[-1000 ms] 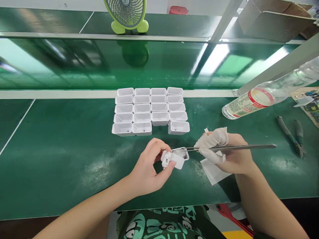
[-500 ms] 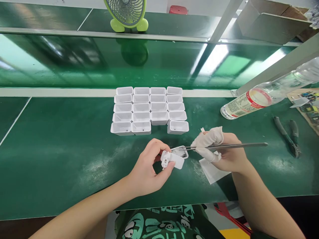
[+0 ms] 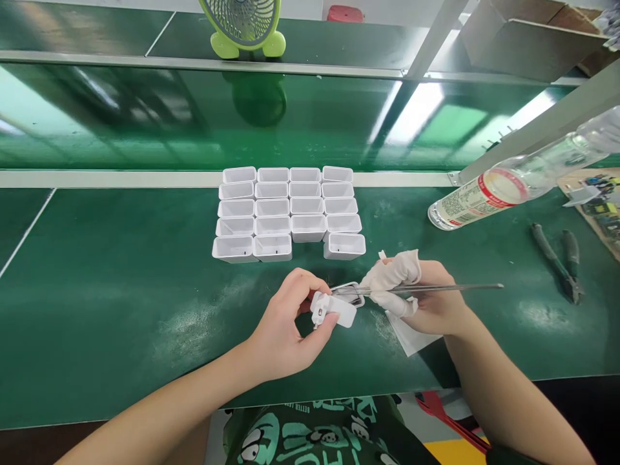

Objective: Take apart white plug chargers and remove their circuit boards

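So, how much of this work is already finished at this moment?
Nineteen white shells stand open-side up in rows on the green mat, with one gap in the front row. In hand: the left hand holds a white plug housing, and the right hand pushes tweezers into its opening. Whether the standing shells are finished or waiting cannot be told.

Your left hand [image 3: 285,323] curls, fingers [image 3: 325,321] pinched closed; your right hand [image 3: 426,297], fingertips in white cots, pinches closed too, forearms converging.
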The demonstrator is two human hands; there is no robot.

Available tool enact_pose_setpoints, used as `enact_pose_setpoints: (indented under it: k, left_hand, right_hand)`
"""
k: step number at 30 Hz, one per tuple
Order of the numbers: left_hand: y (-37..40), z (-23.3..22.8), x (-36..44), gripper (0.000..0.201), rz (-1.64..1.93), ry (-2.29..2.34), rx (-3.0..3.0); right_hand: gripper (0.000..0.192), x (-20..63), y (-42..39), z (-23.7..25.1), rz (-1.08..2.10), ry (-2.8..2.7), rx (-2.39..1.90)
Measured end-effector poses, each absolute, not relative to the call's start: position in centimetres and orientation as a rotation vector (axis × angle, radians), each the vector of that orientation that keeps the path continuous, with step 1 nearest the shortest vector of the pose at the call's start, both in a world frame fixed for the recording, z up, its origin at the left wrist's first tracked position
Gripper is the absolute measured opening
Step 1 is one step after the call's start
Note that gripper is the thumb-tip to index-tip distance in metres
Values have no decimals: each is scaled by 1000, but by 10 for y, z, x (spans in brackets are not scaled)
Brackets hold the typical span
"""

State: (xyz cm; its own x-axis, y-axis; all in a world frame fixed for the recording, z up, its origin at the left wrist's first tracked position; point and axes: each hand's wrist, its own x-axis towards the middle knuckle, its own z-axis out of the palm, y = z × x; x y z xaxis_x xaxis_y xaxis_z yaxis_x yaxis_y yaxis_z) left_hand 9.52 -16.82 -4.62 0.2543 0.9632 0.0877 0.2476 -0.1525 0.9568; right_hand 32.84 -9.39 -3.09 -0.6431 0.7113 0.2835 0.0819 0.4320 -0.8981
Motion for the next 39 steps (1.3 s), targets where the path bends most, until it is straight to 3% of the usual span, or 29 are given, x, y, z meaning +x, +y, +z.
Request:
enact_pose_setpoints:
  k: [39]
  left_hand:
    - [-168, -47, 95, 19, 960, 1145, 1590]
  right_hand:
    - [14, 335, -92, -32, 1188, -2017, -678]
